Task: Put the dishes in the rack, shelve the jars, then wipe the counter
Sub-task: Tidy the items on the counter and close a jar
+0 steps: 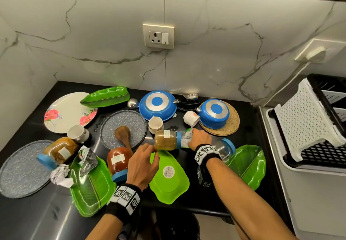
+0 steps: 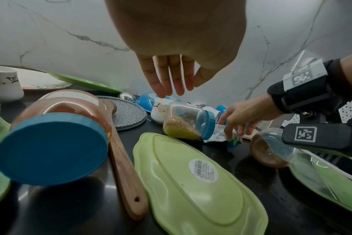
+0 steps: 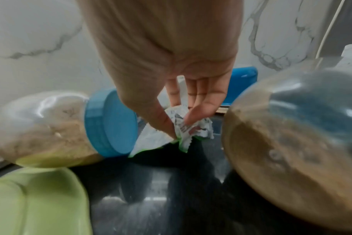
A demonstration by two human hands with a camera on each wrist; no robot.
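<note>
Right hand (image 3: 171,89) is down on the black desk (image 1: 215,198), pinching a crumpled silver wrapper (image 3: 183,127) between thumb and fingers, so that grip is tight on the wrapper. The wrapper sits right against the blue lid of a tan jar (image 1: 166,140) lying on its side. Another jar, the dark one (image 3: 291,151), lies just right of that hand, partly under the wrist in the head view.

Left hand (image 1: 143,165) hovers over the desk with fingers straight and loose, grip wide, holding nothing. Its fingertips are near the tan jar's base.

Below it there's a red jar (image 1: 118,162) on its side touching a wooden spoon (image 1: 123,138), and an upside-down green tray (image 1: 168,176) between the two arms.

An orange jar (image 1: 58,151) lies further left. Plates, cups and two blue pans (image 1: 158,105) are scattered across the desk. The white rack (image 1: 307,120) stands off to the right.
</note>
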